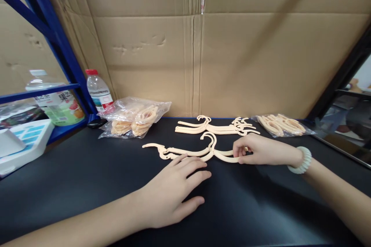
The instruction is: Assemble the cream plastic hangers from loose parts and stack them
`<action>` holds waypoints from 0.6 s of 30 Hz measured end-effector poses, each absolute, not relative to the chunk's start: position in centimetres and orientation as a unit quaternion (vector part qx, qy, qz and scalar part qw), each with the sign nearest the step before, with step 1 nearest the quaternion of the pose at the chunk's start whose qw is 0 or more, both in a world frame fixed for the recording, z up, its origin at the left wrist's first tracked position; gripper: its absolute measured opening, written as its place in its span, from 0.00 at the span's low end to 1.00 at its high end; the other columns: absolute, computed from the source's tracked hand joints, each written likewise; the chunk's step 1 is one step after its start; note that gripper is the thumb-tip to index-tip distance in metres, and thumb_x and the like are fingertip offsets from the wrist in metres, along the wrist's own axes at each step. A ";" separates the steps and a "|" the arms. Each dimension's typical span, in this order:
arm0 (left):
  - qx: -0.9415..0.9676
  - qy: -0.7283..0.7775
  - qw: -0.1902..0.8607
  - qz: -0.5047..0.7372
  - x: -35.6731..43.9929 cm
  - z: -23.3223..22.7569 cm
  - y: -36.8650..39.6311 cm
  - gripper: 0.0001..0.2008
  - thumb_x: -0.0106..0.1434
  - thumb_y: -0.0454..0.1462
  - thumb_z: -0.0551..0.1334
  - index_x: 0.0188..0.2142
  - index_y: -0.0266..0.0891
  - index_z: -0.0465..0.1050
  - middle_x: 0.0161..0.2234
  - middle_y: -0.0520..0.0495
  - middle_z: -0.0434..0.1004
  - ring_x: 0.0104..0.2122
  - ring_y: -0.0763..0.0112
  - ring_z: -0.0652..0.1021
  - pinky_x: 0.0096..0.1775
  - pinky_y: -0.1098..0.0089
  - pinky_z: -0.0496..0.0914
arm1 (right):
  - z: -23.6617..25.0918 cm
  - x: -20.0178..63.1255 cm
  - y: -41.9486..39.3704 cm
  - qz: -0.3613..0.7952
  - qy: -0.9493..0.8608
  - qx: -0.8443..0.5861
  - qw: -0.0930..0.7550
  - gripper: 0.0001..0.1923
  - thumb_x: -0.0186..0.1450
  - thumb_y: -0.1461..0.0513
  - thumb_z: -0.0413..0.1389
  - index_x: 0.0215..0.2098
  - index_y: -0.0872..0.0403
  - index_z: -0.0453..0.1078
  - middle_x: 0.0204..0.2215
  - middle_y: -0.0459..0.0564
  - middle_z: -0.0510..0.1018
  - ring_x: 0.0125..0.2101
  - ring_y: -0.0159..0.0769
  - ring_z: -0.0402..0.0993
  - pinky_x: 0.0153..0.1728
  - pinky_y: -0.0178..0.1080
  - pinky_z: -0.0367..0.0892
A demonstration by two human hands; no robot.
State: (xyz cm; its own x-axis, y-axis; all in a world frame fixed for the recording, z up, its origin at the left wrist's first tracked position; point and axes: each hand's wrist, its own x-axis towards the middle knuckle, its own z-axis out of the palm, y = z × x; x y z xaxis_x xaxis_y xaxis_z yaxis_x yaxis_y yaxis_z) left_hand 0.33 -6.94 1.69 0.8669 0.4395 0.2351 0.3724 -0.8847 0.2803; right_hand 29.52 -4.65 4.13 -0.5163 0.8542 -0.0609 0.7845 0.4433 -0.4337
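Observation:
Two cream plastic folding hangers (188, 152) lie close together on the black table, their hooks side by side and pointing away from me. My right hand (259, 150) pinches the right arm of the nearer hanger (227, 158) between thumb and fingers. Palm down, my left hand (176, 187) has its fingers apart at the near edge of the hangers' left arms. Its fingertips overlap the nearer hanger in view; whether they touch it I cannot tell. Just behind lies a group of similar hangers (220, 130) with their hooks overlapping.
Clear bags of cream hangers lie on the table (95, 193), one at the back left (133, 119) and another at the back right (281, 124). A red-capped bottle (98, 90) stands beside the blue rack (58, 52). Cardboard (150, 54) walls the back.

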 end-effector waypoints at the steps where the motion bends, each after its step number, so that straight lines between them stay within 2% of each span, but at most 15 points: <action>1: 0.958 0.212 0.117 0.151 0.3 1.7 -6.9 0.22 0.61 0.37 0.60 0.56 0.44 0.66 0.56 0.40 0.67 0.56 0.51 0.66 0.58 0.51 0.58 | 4.0 29.5 -4.6 0.202 -0.846 -0.486 0.085 0.05 0.58 0.64 0.55 0.31 0.54 0.73 0.29 0.49 0.79 0.30 0.36 0.74 0.31 0.35 0.67; 9: 0.958 0.240 0.096 0.125 0.3 1.5 -6.8 0.23 0.62 0.39 0.60 0.57 0.44 0.65 0.60 0.39 0.62 0.61 0.46 0.60 0.58 0.44 0.53 | 3.3 29.6 -3.9 0.112 -0.839 -0.525 0.085 0.04 0.58 0.65 0.54 0.30 0.54 0.72 0.26 0.47 0.77 0.27 0.34 0.71 0.28 0.34 0.62; 12: 0.956 0.247 0.099 0.121 0.2 1.5 -6.7 0.23 0.62 0.40 0.60 0.57 0.44 0.65 0.60 0.38 0.62 0.61 0.46 0.60 0.58 0.43 0.53 | 3.4 29.5 -4.0 0.086 -0.844 -0.523 0.080 0.03 0.58 0.64 0.55 0.31 0.55 0.71 0.27 0.47 0.76 0.27 0.34 0.69 0.28 0.34 0.60; 18: 0.952 0.253 0.117 0.126 0.3 1.6 -6.6 0.24 0.61 0.40 0.61 0.57 0.46 0.65 0.62 0.39 0.58 0.61 0.44 0.59 0.58 0.40 0.50 | 3.8 28.9 -4.6 0.070 -0.835 -0.543 0.060 0.13 0.59 0.65 0.55 0.43 0.54 0.70 0.23 0.45 0.72 0.24 0.33 0.66 0.26 0.34 0.56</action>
State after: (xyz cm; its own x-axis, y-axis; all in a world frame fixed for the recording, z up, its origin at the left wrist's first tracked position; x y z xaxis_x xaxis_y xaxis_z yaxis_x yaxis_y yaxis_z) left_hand 0.28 -6.62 1.57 0.8403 0.5113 0.1804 0.4525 -0.8446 0.2863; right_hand 28.94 -4.63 3.82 -0.4030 0.9149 0.0242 0.8981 0.4005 -0.1817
